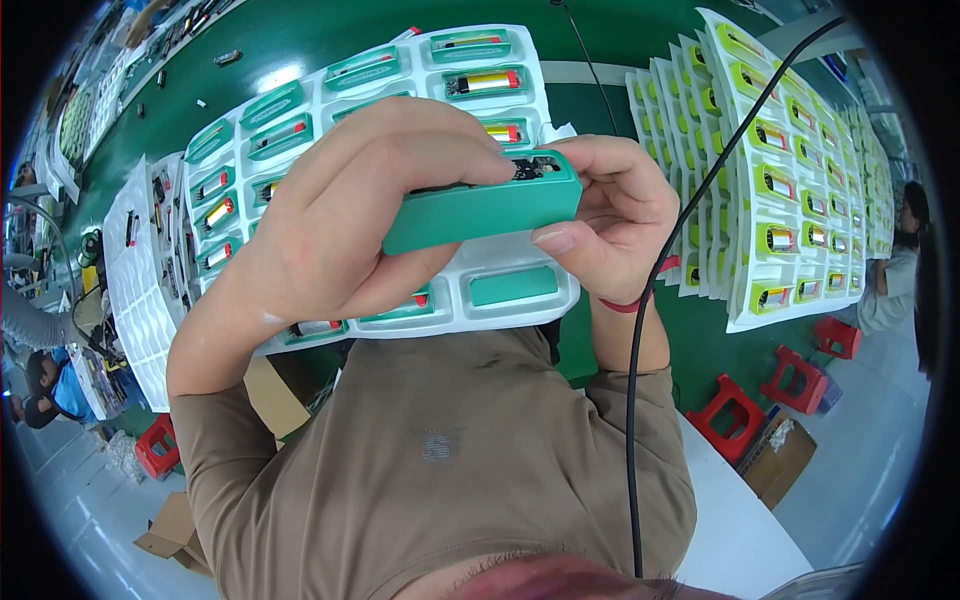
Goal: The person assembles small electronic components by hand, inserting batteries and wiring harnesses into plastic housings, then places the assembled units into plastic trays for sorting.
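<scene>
A green plastic casing point(480, 216) is held up in front of my chest, its long plain side toward me. My left hand point(350, 205) is closed round its left part, with the fingers over the top and the thumb below. A fingertip presses at the open upper side, where dark parts show inside. My right hand point(618, 212) pinches the right end between thumb and fingers. Below both hands is a white moulded tray point(450, 262) of green casings, several with a battery and red ends in them. One casing point(513, 286) in the near row shows its plain green outside.
Stacked white trays with yellow-green casings point(790, 180) stand at the right. A black cable point(690, 200) hangs past my right wrist. More white trays point(135, 270) lie at the left on the green table point(300, 45). Red stools point(725, 418) and cardboard boxes point(778, 462) stand on the floor.
</scene>
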`<state>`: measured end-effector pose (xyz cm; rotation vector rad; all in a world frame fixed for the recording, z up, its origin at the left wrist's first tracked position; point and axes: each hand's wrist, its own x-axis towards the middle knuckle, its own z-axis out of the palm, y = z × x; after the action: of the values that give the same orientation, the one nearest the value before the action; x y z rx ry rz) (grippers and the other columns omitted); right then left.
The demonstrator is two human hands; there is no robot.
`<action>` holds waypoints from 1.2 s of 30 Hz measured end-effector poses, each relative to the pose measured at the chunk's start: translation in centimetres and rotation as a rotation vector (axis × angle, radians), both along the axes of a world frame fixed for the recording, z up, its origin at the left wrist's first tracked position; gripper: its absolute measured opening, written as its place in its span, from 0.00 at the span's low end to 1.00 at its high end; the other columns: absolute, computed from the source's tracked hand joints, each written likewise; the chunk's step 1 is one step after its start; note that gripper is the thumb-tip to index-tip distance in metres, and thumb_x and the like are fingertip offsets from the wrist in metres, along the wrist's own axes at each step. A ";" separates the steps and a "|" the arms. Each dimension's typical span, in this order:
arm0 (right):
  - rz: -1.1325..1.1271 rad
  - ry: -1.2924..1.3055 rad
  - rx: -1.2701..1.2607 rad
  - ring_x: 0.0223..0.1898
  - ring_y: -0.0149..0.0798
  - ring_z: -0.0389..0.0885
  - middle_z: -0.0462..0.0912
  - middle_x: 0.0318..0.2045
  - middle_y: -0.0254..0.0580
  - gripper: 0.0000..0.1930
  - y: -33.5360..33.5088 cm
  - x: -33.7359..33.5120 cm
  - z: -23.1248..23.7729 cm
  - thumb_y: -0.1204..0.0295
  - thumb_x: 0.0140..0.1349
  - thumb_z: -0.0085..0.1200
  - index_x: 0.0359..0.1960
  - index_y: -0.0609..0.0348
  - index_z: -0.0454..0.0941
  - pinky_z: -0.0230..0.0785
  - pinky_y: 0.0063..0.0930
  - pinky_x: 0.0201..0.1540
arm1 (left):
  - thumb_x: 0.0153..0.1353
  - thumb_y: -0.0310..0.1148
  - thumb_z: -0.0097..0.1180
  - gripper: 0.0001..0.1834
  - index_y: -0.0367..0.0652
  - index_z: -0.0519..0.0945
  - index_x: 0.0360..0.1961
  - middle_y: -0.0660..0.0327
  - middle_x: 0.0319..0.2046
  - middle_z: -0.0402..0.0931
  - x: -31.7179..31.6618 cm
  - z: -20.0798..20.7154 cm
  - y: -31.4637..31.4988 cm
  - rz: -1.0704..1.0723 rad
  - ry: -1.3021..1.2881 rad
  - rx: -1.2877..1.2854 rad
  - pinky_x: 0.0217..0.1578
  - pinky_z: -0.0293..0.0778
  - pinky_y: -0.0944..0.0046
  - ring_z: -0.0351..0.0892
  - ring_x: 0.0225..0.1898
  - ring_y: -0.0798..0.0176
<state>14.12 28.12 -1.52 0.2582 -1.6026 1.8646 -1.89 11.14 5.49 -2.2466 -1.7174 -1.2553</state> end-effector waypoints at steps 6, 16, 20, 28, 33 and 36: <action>-0.041 0.022 0.025 0.43 0.35 0.89 0.87 0.45 0.50 0.26 -0.2 -0.1 -0.1 0.80 0.54 0.75 0.53 0.73 0.77 0.82 0.28 0.49 | 0.54 0.15 0.62 0.23 0.37 0.76 0.52 0.49 0.44 0.82 0.2 0.0 -0.3 0.013 -0.035 -0.032 0.45 0.80 0.55 0.84 0.45 0.48; -0.116 0.090 0.160 0.42 0.36 0.89 0.87 0.44 0.51 0.25 -0.1 -0.3 -0.2 0.79 0.54 0.75 0.52 0.73 0.79 0.82 0.27 0.47 | 0.55 0.14 0.61 0.23 0.35 0.75 0.53 0.49 0.44 0.82 0.1 0.1 -0.6 0.013 0.013 -0.043 0.44 0.80 0.54 0.84 0.43 0.48; -0.275 0.130 0.250 0.38 0.37 0.87 0.87 0.41 0.47 0.23 -0.3 -0.7 -0.2 0.81 0.52 0.74 0.50 0.69 0.80 0.80 0.27 0.41 | 0.57 0.17 0.60 0.21 0.35 0.76 0.53 0.50 0.45 0.82 0.4 -0.1 -0.6 0.002 -0.169 -0.176 0.45 0.79 0.55 0.84 0.43 0.50; -0.129 -0.538 0.711 0.32 0.46 0.82 0.82 0.30 0.43 0.09 1.3 3.9 0.3 0.78 0.54 0.67 0.37 0.62 0.83 0.74 0.34 0.35 | 0.56 0.37 0.67 0.25 0.38 0.81 0.54 0.50 0.45 0.79 -0.5 -2.0 -1.7 0.070 -0.086 -0.420 0.50 0.74 0.51 0.79 0.45 0.45; -0.146 -0.524 0.937 0.31 0.43 0.77 0.80 0.29 0.42 0.08 1.8 2.7 0.4 0.75 0.54 0.68 0.35 0.61 0.84 0.69 0.34 0.32 | 0.57 0.40 0.69 0.16 0.45 0.82 0.43 0.61 0.41 0.77 1.4 -3.1 -1.1 -0.105 -0.007 -0.473 0.44 0.73 0.55 0.78 0.44 0.55; -0.090 -0.381 0.752 0.30 0.39 0.76 0.80 0.29 0.38 0.07 4.2 -0.2 2.4 0.75 0.55 0.68 0.36 0.60 0.85 0.67 0.31 0.31 | 0.57 0.41 0.69 0.18 0.46 0.82 0.45 0.62 0.42 0.76 3.0 -4.8 -1.8 -0.133 0.090 -0.525 0.45 0.71 0.57 0.77 0.45 0.57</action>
<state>13.95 32.27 0.91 0.1445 -2.4931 1.2141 1.13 9.34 0.68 -2.6786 -2.0828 -0.7620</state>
